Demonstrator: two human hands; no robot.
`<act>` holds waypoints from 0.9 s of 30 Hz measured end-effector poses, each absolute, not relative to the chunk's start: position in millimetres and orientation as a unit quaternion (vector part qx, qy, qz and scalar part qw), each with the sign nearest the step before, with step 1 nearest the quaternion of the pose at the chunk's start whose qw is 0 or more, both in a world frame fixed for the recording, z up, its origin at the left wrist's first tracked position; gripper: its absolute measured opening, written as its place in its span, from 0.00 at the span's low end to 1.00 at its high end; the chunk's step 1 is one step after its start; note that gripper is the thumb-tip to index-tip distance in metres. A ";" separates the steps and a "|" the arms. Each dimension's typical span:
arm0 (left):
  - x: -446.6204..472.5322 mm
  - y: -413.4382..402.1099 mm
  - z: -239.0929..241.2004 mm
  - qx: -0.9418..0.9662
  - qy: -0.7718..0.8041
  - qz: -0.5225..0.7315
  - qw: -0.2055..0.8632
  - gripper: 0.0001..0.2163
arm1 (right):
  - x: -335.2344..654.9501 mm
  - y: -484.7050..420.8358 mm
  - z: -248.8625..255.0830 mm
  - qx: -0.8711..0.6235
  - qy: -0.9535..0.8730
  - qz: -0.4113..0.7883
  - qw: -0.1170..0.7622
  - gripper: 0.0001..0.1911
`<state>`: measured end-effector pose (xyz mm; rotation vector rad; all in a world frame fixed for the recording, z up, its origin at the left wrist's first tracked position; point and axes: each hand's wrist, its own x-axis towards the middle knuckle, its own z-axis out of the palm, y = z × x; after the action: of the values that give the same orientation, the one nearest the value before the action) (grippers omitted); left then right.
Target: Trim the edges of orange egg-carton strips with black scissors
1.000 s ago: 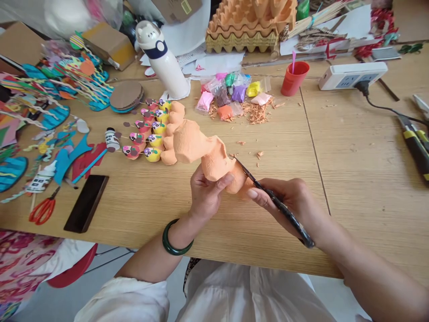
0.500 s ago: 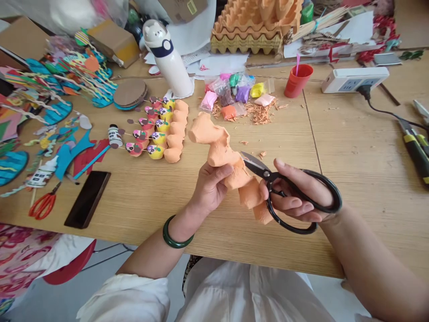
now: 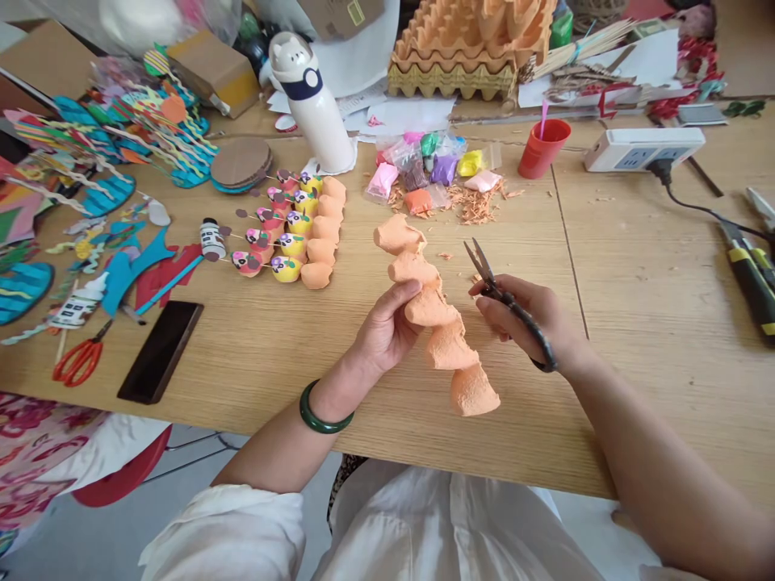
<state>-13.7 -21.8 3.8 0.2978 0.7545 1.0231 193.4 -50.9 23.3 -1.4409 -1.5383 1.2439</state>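
Observation:
My left hand (image 3: 386,331) grips an orange strip of egg-carton cups (image 3: 433,315) near its middle, holding it above the wooden table (image 3: 635,323); the strip runs from upper left to lower right. My right hand (image 3: 524,315) is closed on black scissors (image 3: 505,300), whose blades point up and away, just right of the strip and apart from it. A row of cut orange cups (image 3: 324,234) and painted cup figures (image 3: 275,234) lies to the left.
A black phone (image 3: 161,351) and red scissors (image 3: 78,361) lie at the left near the front edge. Behind are a white bottle (image 3: 315,105), clay bags (image 3: 433,165), a red cup (image 3: 542,148), a power strip (image 3: 645,147), egg trays (image 3: 466,48) and paper crafts (image 3: 102,153). Hand tools (image 3: 751,274) lie far right.
The strip has turned to run lengthwise toward me. The scissors have come off the strip and now point upward beside it, seen edge-on.

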 end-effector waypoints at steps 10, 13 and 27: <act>-10.4 -28.1 -0.5 0.198 0.330 0.471 0.794 0.10 | 177.7 -59.9 17.7 -0.502 -0.706 0.403 0.294 0.15; -8.3 -30.4 -1.1 0.185 0.327 0.465 0.802 0.08 | 174.8 -62.3 13.4 -0.521 -0.740 0.312 0.289 0.16; 2.0 -38.7 -8.2 0.133 0.303 0.460 0.824 0.11 | 164.2 -74.1 -0.9 -0.556 -0.790 0.104 0.236 0.14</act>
<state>2.0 -38.7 -8.2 0.2831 0.6444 0.9775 164.2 -74.1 -0.9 -1.5264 -2.1667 0.2856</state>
